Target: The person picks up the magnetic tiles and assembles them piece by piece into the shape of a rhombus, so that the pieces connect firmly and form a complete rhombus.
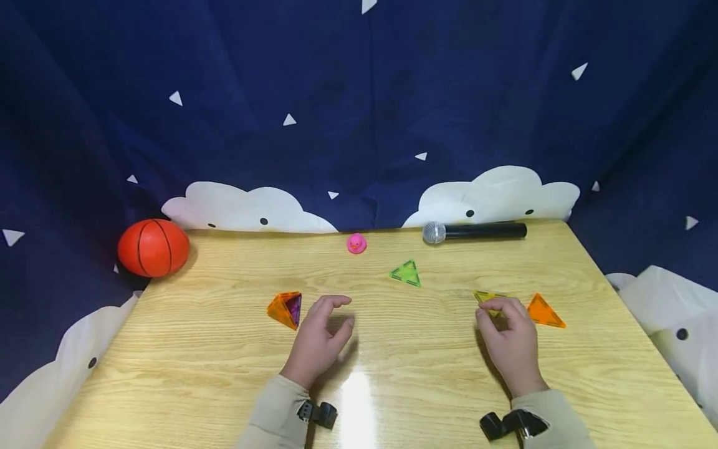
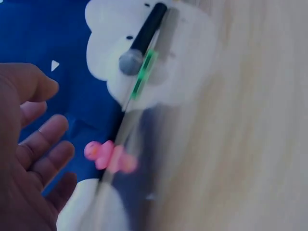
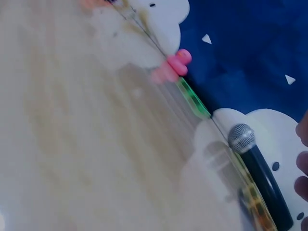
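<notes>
My left hand [image 1: 320, 340] hovers over the wooden table, its fingers loosely bent, thumb apart from them, and nothing held. Just left of it stands a small hollow shape of orange and purple triangular tiles [image 1: 283, 310]. In the left wrist view the fingers [image 2: 50, 137] are relaxed and spread. My right hand [image 1: 509, 340] is beside a yellow triangular tile [image 1: 487, 295], partly covering it in the head view. Only fingertips [image 3: 302, 163] show at the right wrist view's edge, with no tile between them. An orange triangular tile [image 1: 544, 312] lies right of that hand.
A green triangular tile [image 1: 406, 273] lies between the hands, farther back. Behind it are a pink toy duck [image 1: 356, 243] and a black microphone [image 1: 482, 231]. A red ball [image 1: 154, 248] sits at the table's back left corner. A dark blue curtain [image 1: 336, 75] hangs behind the table.
</notes>
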A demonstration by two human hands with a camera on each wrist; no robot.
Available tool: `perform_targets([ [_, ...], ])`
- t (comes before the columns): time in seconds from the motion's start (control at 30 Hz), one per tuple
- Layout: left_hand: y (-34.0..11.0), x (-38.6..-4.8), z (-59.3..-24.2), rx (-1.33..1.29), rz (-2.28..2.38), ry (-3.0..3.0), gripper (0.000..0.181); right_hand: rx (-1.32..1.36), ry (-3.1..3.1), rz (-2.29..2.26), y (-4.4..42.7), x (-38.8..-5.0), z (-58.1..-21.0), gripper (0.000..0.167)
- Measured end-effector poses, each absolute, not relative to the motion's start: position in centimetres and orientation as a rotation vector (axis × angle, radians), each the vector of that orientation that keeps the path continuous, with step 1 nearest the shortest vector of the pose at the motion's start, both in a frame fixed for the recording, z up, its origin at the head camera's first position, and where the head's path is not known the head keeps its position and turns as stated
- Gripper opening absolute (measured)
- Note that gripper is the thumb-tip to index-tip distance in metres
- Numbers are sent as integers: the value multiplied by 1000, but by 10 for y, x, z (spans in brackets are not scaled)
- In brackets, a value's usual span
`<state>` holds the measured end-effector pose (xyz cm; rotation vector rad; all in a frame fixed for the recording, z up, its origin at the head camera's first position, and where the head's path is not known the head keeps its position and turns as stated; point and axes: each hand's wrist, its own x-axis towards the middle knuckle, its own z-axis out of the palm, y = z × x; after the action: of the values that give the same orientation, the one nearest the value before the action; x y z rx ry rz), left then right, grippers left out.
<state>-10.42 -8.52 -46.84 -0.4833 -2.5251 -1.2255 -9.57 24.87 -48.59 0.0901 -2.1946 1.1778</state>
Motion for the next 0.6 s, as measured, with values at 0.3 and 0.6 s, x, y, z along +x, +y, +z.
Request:
perform_targets([
  [0.3,-66,-103,-479,-475,-1312,-2627,39,38,-2206,1109,268,-111,-480,14],
  [0.6,-54,-116,-484,-425,-1300,-2626,40,-146,-2218,1039,293,-118,-481,23],
])
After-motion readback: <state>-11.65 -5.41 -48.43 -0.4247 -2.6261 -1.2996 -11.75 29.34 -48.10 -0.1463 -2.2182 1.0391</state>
